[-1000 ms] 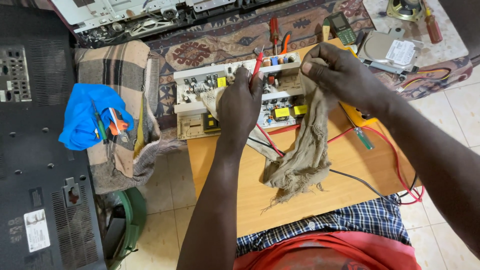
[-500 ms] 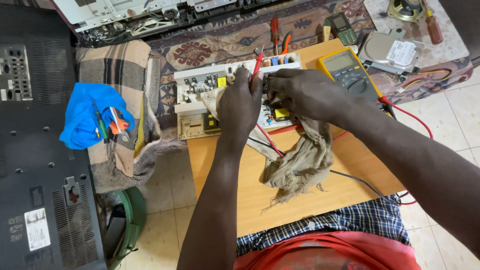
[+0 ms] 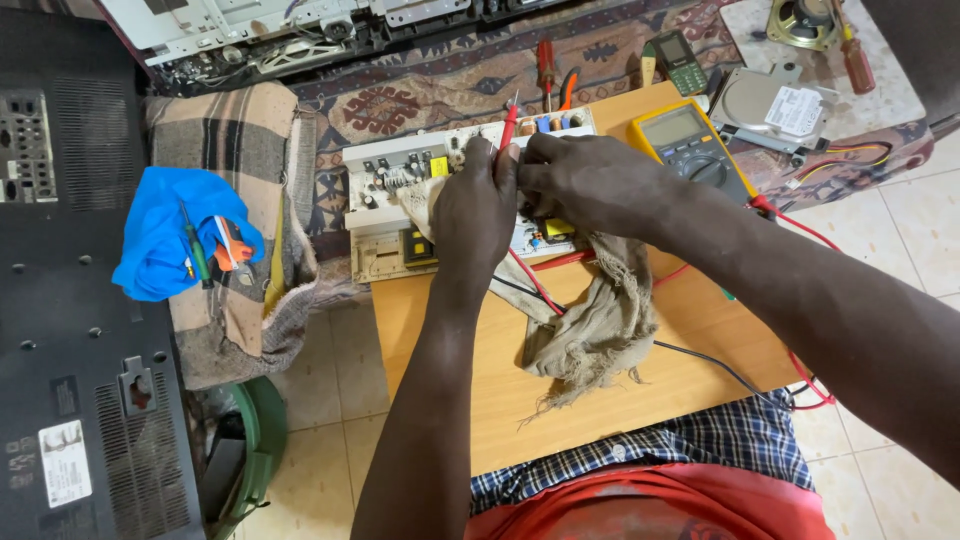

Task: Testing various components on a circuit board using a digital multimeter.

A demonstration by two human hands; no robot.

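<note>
Item: circuit board (image 3: 395, 195), white, at the far edge of my wooden board (image 3: 600, 390). My left hand (image 3: 475, 215) rests on it, fingers closed round a red probe (image 3: 507, 128). My right hand (image 3: 590, 185), fingers curled, presses a frayed tan rag (image 3: 590, 325) against it. Yellow multimeter (image 3: 690, 145) just right. White rectangular label on the grey drive (image 3: 775, 105); another on the black panel (image 3: 65, 465), lower left.

Circuit board (image 3: 400, 195), pale w/ small components, is laid flat on wooden table edge. Red probe (image 3: 507, 128) is held upright over it. Frayed beige rag (image 3: 590, 325) is draped across board, hanging toward table front.
</note>
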